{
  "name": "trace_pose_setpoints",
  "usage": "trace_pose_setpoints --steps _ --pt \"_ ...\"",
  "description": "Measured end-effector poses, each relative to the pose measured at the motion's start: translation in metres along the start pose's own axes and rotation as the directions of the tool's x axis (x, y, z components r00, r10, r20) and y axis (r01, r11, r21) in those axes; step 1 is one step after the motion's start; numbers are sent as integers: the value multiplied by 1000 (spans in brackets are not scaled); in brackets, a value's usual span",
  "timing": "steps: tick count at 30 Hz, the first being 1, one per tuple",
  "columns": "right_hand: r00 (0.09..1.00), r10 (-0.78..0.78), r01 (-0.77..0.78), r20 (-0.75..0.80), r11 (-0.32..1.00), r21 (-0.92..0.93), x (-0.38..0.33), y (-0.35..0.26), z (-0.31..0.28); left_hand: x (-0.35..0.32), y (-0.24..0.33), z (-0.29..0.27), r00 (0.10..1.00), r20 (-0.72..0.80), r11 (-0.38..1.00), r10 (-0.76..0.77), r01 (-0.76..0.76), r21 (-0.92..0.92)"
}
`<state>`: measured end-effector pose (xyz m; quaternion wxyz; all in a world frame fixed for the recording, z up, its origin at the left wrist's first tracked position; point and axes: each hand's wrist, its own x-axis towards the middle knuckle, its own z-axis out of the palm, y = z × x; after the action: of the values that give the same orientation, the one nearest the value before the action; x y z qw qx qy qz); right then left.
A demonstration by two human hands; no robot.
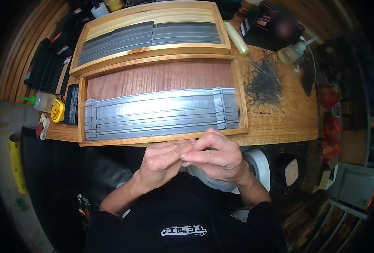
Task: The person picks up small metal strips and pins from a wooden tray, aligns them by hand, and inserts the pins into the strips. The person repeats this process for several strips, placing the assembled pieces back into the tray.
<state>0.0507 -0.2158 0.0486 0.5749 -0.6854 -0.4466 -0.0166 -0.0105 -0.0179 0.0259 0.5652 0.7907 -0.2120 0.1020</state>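
My left hand [165, 158] and my right hand [215, 155] meet just in front of the table's near edge, fingertips together. The fingers of both are closed in a pinch; whatever is between them is hidden or too small to make out. Right beyond them lies a shallow wooden tray [166, 135] with a reddish-brown bottom. Long flat grey metal strips [153, 105] lie in rows across its near part. Short grey pieces [219, 107] cross the rows near the right end, and similar short pieces [91, 118] are at the left end.
A second wooden tray [153, 52] behind holds darker strips [132, 36]. To the right are a heap of thin dark wire-like pieces [265, 82], a pale roll [236, 39] and a nozzle bottle [291, 52]. A yellow tape measure [57, 111] and black boxes [47, 63] stand left.
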Motion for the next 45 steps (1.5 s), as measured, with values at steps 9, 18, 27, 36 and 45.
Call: trace_pose_setpoints --steps 9,18,27,36,45 --pt "993 84 -88 -80 995 -47 -9 -13 7 5 10 -7 995 90 996 -50 56 -64" --pt "594 801 -647 78 417 639 -85 6 65 -45 -17 5 486 659 281 -574 873 -400" --pt "499 857 -670 130 287 685 -74 18 66 -34 -33 8 463 590 179 -661 862 -474" --pt "986 153 -150 -64 988 43 -20 -29 20 -11 9 -1 997 66 994 -27 34 -106" --pt "975 161 -159 -155 987 21 -5 -10 20 6 4 -3 995 10 990 -103 104 -98"
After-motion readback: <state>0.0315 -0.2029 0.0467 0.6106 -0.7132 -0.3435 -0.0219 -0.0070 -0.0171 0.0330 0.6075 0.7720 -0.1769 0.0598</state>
